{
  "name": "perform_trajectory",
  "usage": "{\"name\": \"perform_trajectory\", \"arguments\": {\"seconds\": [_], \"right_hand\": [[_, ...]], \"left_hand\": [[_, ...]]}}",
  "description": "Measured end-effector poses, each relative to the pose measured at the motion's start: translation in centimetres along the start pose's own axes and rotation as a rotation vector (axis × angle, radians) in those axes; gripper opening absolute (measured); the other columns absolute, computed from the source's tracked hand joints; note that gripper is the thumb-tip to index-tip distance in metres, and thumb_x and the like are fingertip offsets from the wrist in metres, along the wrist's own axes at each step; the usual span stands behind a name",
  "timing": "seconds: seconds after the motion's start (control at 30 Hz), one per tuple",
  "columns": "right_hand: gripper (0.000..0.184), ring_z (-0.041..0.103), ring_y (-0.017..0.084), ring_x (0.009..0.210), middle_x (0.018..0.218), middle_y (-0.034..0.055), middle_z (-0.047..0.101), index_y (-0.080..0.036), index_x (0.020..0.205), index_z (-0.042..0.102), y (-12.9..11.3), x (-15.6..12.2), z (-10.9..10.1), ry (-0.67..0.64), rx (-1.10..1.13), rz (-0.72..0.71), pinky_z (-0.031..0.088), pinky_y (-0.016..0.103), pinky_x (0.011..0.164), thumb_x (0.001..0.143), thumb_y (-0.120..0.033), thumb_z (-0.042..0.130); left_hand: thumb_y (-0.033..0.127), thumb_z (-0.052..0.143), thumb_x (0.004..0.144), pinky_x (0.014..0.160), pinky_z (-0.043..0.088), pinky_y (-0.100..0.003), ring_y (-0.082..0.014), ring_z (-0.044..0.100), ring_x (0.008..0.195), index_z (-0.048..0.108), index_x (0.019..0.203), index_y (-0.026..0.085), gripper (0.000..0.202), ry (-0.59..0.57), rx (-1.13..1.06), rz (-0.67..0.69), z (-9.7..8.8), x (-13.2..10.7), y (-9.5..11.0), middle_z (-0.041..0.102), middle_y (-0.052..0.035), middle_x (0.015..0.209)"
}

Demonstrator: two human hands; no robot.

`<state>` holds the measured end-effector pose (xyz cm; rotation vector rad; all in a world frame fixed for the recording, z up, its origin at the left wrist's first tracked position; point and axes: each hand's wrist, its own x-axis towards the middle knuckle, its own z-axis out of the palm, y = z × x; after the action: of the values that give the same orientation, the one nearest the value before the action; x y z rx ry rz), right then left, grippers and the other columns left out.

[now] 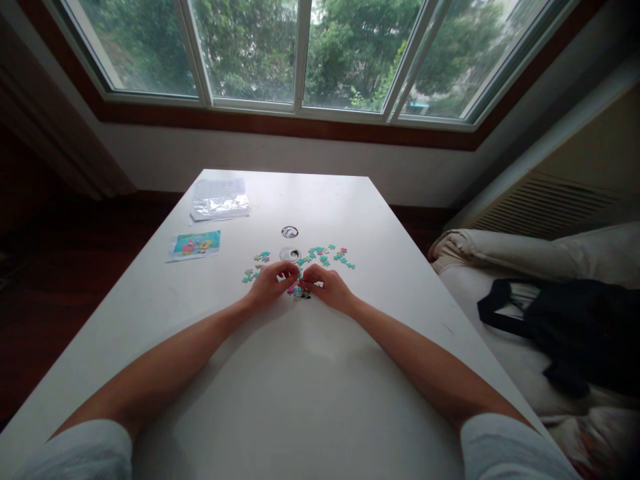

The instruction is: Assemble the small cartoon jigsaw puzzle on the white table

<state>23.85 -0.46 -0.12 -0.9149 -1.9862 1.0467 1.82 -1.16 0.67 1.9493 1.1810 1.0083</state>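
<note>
My left hand [273, 281] and my right hand [328, 285] meet over the middle of the white table, thumbs and fingers curled in a pinch. Small jigsaw puzzle pieces sit at the fingertips of both, largely covered by the fingers. Just below and between the hands lies a cluster of pink, teal and dark puzzle pieces [298, 291]. Loose teal pieces [320, 252] spread beyond my right hand, and a few more pieces [249, 275] lie left of my left hand. A round tin [287, 255] stands right behind the fingers.
A round picture disc [289, 232] lies behind the tin. At the left are a colourful cartoon picture sheet [195, 245] and a clear plastic bag over papers [220, 199]. A seat with a dark garment [575, 327] flanks the white table [300, 400] on the right; a window is ahead.
</note>
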Motion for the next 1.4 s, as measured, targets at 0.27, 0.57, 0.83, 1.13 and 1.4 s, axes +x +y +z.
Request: {"name": "perform_trajectory", "arguments": {"seconds": [0.27, 0.57, 0.83, 1.13, 1.4], "right_hand": [[0.012, 0.068, 0.017, 0.081, 0.092, 0.0021, 0.074, -0.024, 0.101, 0.064, -0.4, -0.2, -0.4, -0.022, -0.093, -0.029, 0.056, 0.03, 0.075, 0.097, -0.034, 0.058], [0.01, 0.059, 0.024, 0.113, 0.114, 0.0082, 0.071, -0.024, 0.102, 0.068, 0.1, 0.2, -1.0, -0.044, -0.51, -0.253, 0.047, 0.039, 0.103, 0.098, -0.024, 0.059], [0.011, 0.058, 0.023, 0.113, 0.119, 0.0078, 0.068, -0.024, 0.106, 0.069, 0.7, 0.3, -0.8, -0.103, -0.6, -0.27, 0.044, 0.039, 0.104, 0.097, -0.025, 0.062], [0.009, 0.059, 0.024, 0.11, 0.116, 0.0075, 0.069, -0.025, 0.105, 0.069, 1.3, 0.4, -0.8, -0.082, -0.584, -0.324, 0.046, 0.041, 0.1, 0.096, -0.025, 0.066], [0.01, 0.059, 0.024, 0.11, 0.116, 0.0074, 0.068, -0.025, 0.106, 0.069, 1.4, 0.5, -0.8, -0.085, -0.591, -0.335, 0.046, 0.042, 0.1, 0.096, -0.025, 0.066]], "left_hand": [[0.029, 0.061, 0.089, 0.072, 0.05, -0.027, -0.0146, 0.063, 0.077, 0.071, 0.097, 0.02, 0.016, 0.092, -0.043, -0.001, -0.2, 0.4, -1.2, 0.072, -0.0011, 0.086], [0.026, 0.062, 0.087, 0.081, 0.051, -0.033, -0.0181, 0.065, 0.08, 0.076, 0.097, 0.022, 0.017, 0.162, 0.215, -0.07, -1.2, 1.0, -1.9, 0.074, -0.0019, 0.087], [0.027, 0.063, 0.087, 0.082, 0.049, -0.034, -0.019, 0.066, 0.081, 0.079, 0.097, 0.025, 0.019, 0.118, 0.32, -0.036, -0.9, 0.9, -2.2, 0.076, -0.0018, 0.086], [0.028, 0.063, 0.088, 0.089, 0.045, -0.037, -0.02, 0.064, 0.088, 0.079, 0.098, 0.028, 0.019, 0.066, 0.394, -0.084, -0.9, 0.9, -2.0, 0.076, 0.0002, 0.088], [0.027, 0.066, 0.088, 0.093, 0.039, -0.042, -0.0238, 0.061, 0.097, 0.076, 0.1, 0.028, 0.016, 0.063, 0.471, -0.018, -0.7, 0.6, -2.2, 0.076, -0.0006, 0.093]]}}
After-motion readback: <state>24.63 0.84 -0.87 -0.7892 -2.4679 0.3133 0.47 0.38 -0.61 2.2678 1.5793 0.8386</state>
